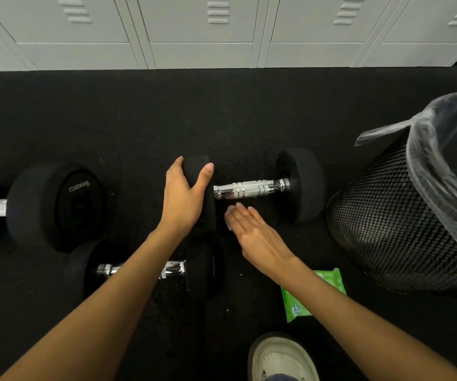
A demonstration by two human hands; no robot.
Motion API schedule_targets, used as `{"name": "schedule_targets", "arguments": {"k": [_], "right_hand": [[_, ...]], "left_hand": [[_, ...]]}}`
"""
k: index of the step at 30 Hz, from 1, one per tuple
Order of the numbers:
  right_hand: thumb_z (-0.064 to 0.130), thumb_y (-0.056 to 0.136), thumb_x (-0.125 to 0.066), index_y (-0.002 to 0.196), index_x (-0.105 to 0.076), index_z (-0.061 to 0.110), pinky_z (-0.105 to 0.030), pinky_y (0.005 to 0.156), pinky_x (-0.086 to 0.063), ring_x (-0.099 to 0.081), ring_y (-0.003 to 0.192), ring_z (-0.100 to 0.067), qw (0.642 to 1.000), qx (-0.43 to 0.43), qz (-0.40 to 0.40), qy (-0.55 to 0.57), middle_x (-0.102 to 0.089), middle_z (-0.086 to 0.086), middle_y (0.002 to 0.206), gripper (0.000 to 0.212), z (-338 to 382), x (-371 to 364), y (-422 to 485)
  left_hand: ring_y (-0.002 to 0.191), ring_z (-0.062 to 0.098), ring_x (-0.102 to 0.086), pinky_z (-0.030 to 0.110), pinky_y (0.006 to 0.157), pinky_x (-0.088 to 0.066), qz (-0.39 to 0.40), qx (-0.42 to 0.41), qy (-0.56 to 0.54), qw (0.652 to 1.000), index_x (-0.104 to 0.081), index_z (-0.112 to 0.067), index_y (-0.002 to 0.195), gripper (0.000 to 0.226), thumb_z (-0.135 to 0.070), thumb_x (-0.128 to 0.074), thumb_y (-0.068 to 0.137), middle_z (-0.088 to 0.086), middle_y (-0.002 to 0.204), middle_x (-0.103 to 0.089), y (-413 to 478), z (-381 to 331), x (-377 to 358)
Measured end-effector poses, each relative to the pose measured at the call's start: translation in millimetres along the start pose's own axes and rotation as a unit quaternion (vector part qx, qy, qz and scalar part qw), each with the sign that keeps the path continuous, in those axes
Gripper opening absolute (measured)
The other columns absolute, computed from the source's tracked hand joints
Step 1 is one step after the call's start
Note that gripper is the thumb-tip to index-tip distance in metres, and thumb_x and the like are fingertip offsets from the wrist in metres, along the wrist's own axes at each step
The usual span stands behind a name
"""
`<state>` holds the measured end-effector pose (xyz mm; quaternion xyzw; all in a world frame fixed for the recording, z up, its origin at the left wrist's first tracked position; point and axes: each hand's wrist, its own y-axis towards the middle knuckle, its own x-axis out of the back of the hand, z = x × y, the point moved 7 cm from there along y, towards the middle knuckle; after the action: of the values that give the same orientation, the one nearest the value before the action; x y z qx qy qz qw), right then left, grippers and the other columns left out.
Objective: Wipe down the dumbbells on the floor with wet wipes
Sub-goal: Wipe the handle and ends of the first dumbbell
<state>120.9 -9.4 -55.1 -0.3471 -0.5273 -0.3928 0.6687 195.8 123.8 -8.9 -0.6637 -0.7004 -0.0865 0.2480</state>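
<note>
Stage: mid-task by the look of it, with one dumbbell under the hands and a wipe out of its pack; cannot tell which surfaces are already clean.
Shoe: white, at the bottom edge, nearest of all.
Wet wipe pack: green, flat on the black floor, partly under the right forearm, near the mesh bin.
Near dumbbell: small, chrome handle, black heads, long axis left to right; crossed by the left forearm, touched by neither hand; done or waiting, cannot tell.
Right hand: fingers straight and together, palm down, laid over the wipe.
Wipe: white, mostly hidden beneath the fingers, just below the chrome handle and beside the gripped head; cannot tell whether touching the rubber.
Left hand: curled over the top of the middle dumbbell's left head, thumb on the inner side, fingers on the outer, probably steadying it.
Middle dumbbell: centre of the floor, long axis left to right, right end slightly farther away and pointing toward the bin.
Large dumbbell: at the left, partly out of frame, same left-to-right axis, lettered end face turned toward the middle one; untouched.
Mesh bin: black, clear liner, at the right, near the middle dumbbell's right head; probably for used wipes.
Lockers: pale grey doors along the far wall.
</note>
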Motion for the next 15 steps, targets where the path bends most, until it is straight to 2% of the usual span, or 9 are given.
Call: {"name": "schedule_targets", "arguments": {"k": [1,3,5,7,9,10,12,14,15], "right_hand": [[-0.014,0.076,-0.054,0.142,-0.035,-0.003,-0.035,0.114,-0.002,-0.026,0.143,-0.033,1.0,-0.013,-0.002,0.025,-0.035,-0.021,0.149,0.07,-6,0,-2],[-0.013,0.085,-0.045,0.143,-0.038,0.003,-0.027,0.115,-0.005,-0.026,0.143,-0.027,0.994,-0.053,-0.016,0.098,-0.038,-0.015,0.149,0.061,-18,7,-6],[-0.004,0.092,-0.045,0.137,-0.048,0.007,-0.018,0.109,-0.021,-0.044,0.134,-0.022,0.972,-0.111,-0.065,0.196,-0.052,-0.012,0.139,0.046,-30,29,-9],[0.008,0.097,-0.047,0.131,-0.055,0.011,-0.008,0.091,-0.039,-0.062,0.107,-0.009,0.937,-0.166,-0.128,0.28,-0.066,-0.009,0.118,0.035,-40,59,-13],[0.016,0.098,-0.049,0.118,-0.055,0.016,-0.003,0.064,-0.041,-0.061,0.075,0.008,0.911,-0.194,-0.186,0.313,-0.067,0.0,0.091,0.021,-45,88,-17],[0.017,0.097,-0.05,0.111,-0.052,0.018,-0.002,0.057,-0.039,-0.058,0.069,0.009,0.904,-0.194,-0.213,0.315,-0.064,0.003,0.085,0.014,-46,99,-17],[0.02,0.097,-0.051,0.106,-0.048,0.022,-0.003,0.056,-0.038,-0.058,0.072,0.003,0.905,-0.183,-0.239,0.3,-0.062,0.004,0.089,0.01,-44,117,-16],[0.02,0.095,-0.055,0.107,-0.054,0.02,-0.008,0.065,-0.041,-0.054,0.079,0.0,0.926,-0.162,-0.233,0.251,-0.059,0.007,0.093,0.013,-37,124,-13],[0.017,0.092,-0.058,0.108,-0.058,0.018,-0.015,0.071,-0.043,-0.053,0.082,-0.004,0.938,-0.148,-0.232,0.212,-0.057,0.008,0.091,0.015,-32,126,-13]], "left_hand": [[0.14,0.016,-0.029,0.023,0.114,-0.024,-0.022,-0.045,0.031,0.998,-0.025,-0.012,0.148,0.072,-0.046,-0.054,0.092,0.006,0.153,-0.027,-4,-10,3],[0.138,0.009,-0.025,0.002,0.105,-0.016,-0.063,-0.167,0.09,0.98,-0.032,-0.01,0.144,0.055,-0.025,-0.054,0.095,0.006,0.152,-0.025,-16,-36,6],[0.131,0.005,-0.034,0.002,0.103,-0.024,-0.069,-0.262,0.099,0.958,-0.043,-0.009,0.137,0.045,-0.006,-0.054,0.093,0.005,0.144,-0.037,-29,-57,3],[0.114,0.003,-0.05,0.009,0.096,-0.037,-0.058,-0.291,0.07,0.952,-0.056,-0.009,0.122,0.033,-0.001,-0.053,0.09,0.004,0.124,-0.054,-40,-70,-5],[0.093,0.0,-0.059,0.008,0.08,-0.043,-0.023,-0.212,0.028,0.977,-0.063,-0.015,0.108,0.019,-0.009,-0.053,0.093,-0.002,0.103,-0.064,-44,-70,-19],[0.088,0.0,-0.061,0.011,0.077,-0.045,0.003,-0.144,0.007,0.99,-0.065,-0.019,0.102,0.014,-0.017,-0.053,0.094,-0.004,0.096,-0.066,-44,-65,-28],[0.09,0.008,-0.066,0.029,0.085,-0.052,0.076,0.017,-0.092,0.993,-0.068,-0.022,0.093,0.022,-0.035,-0.051,0.094,-0.001,0.092,-0.071,-46,-51,-50],[0.1,0.021,-0.067,0.046,0.094,-0.051,0.161,0.162,-0.268,0.936,-0.07,-0.016,0.1,0.038,-0.046,-0.046,0.095,0.012,0.102,-0.071,-49,-45,-73],[0.103,0.022,-0.065,0.046,0.096,-0.05,0.196,0.208,-0.349,0.892,-0.067,-0.012,0.108,0.045,-0.048,-0.043,0.096,0.017,0.107,-0.069,-50,-47,-81]]}}
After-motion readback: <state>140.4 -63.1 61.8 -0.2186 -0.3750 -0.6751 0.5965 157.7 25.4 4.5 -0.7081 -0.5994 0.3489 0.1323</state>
